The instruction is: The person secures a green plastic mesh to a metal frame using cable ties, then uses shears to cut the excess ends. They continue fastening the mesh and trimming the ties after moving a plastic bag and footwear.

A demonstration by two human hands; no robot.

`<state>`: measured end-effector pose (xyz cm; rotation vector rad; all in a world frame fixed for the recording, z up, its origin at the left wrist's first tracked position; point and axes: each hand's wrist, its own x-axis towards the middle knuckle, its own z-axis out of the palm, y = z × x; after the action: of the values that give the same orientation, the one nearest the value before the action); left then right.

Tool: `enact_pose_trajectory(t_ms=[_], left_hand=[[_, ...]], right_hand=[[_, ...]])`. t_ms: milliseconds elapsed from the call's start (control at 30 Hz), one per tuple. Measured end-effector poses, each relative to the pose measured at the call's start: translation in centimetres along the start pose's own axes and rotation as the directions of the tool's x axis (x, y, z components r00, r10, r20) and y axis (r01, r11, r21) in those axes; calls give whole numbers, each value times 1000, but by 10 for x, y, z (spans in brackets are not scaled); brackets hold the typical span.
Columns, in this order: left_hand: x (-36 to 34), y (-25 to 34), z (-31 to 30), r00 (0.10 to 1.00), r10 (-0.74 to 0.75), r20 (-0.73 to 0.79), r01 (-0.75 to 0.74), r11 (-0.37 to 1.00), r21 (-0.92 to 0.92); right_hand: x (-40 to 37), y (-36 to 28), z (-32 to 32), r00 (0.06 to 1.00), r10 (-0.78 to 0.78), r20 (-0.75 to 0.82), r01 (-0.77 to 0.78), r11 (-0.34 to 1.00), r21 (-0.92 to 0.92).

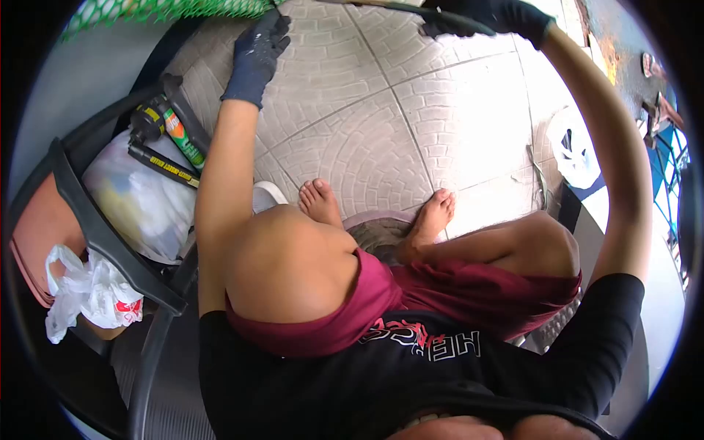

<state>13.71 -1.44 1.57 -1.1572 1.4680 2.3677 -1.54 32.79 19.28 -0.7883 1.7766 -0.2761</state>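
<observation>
My left hand (258,59), in a dark glove with pale specks, is up at the top of the view beside a green plastic mesh (165,9). Its fingers are curled together near a thin dark strand at the frame edge; what they hold is too small to make out. My right hand (506,18), also gloved, is at the top right, its fingers closed round a long, thin dark strip (458,22). That strip reaches left along the top edge, partly cut off by the frame.
Patterned tiles (352,95) lie under my bare feet. To the left, a dark chair (95,220) stands by a stuffed plastic bag (139,202) and an insect killer can (183,138). A white bag (573,150) and a loose strip (539,176) lie right. Other people's feet (664,110) show far right.
</observation>
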Motion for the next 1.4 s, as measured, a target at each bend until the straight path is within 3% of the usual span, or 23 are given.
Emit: enact_pose_trajectory(t_ms=[33,67,100,267,367,533,600,633,700,833,933,1000,1067,1233,1400], left_hand=[[3,-5,-3,1000,4,-7,-4,1000,-13],[6,-9,-1,999,19,-43,-19,1000,-1],[8,-13,2,996,37,-77,-36,999,11],[1,-12,12,998,1,-58,-4,999,-49],[-34,0,33,994,101,-36,-98,992,73],[-24,-2,33,995,64,-75,-63,998,19],[-23,-4,32,994,59,-87,-60,998,-9],[-22,-4,32,994,66,-89,-67,998,-4],[-22,-5,33,994,72,-84,-72,997,-4],[-18,-7,34,991,97,-97,-97,995,5],[-18,-7,34,990,89,-105,-88,996,10],[-17,-7,32,991,78,-108,-77,997,17],[-16,-7,28,997,68,-29,-66,995,70],[-17,-8,30,998,53,-47,-51,998,48],[-24,-7,37,986,135,-95,-140,989,-48]], right_hand=[[10,-8,-14,994,27,106,-40,991,128],[24,-11,-11,1000,-10,-15,11,998,64],[34,-15,-16,1000,18,5,-19,985,170],[50,-50,-46,999,11,42,-10,1000,-18],[50,-66,-54,998,30,60,-26,998,-62],[54,-64,-58,993,95,70,-90,993,-75],[50,-68,-58,995,72,65,-80,989,128],[49,-70,-59,995,79,63,-87,988,125],[51,-77,-59,997,40,72,-30,991,-128],[48,-98,-59,989,146,26,-135,959,-251],[51,-94,-58,981,195,25,-190,972,-139],[54,-87,-62,988,144,64,-141,989,-40],[53,-90,-65,987,150,59,-148,988,-43],[54,-98,-69,969,236,69,-226,965,-136],[57,-86,-70,987,113,118,-110,993,-34]])
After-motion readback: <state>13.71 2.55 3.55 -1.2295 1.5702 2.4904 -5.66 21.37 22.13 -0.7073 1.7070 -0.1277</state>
